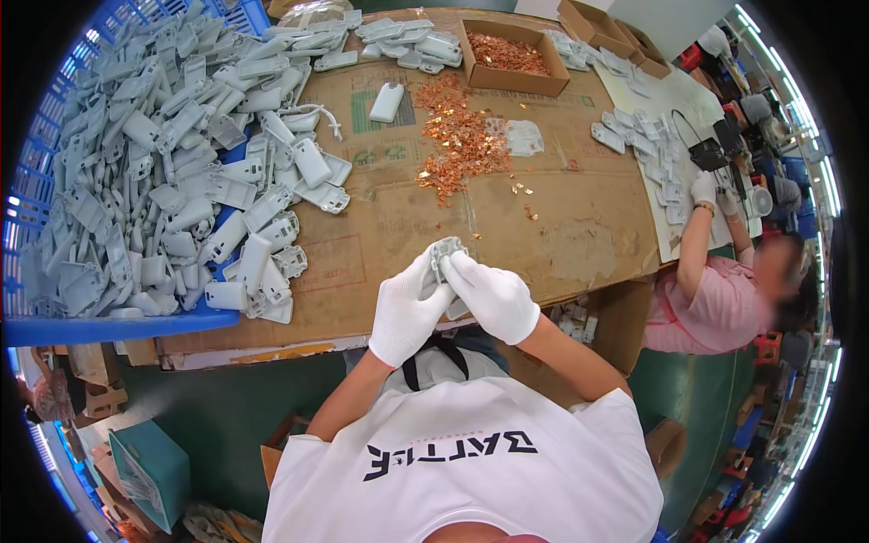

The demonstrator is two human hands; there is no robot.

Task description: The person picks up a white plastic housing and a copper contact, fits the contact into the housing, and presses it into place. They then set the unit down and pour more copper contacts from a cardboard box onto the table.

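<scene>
A white plastic housing shell (447, 246) is held up between both my gloved hands at the table's near edge. My left hand (405, 308) closes on its left side. My right hand (493, 294) pinches it from the right, with fingertips over its inner face; whether a small piece is under those fingertips I cannot make out. Just past my hands, small copper-coloured metal pieces (462, 149) lie in a loose heap on the cardboard-covered table (398, 226). One white shell (386, 102) lies alone beyond them, to the left of the heap.
A blue basket (118, 330) heaped with white shells (136, 181) fills the left, some spilling onto the table. At the back stands a carton (516, 81) of copper pieces. A co-worker in pink (715, 303) works at the right beside more shells (647, 145). An open carton (620, 326) sits below the table edge.
</scene>
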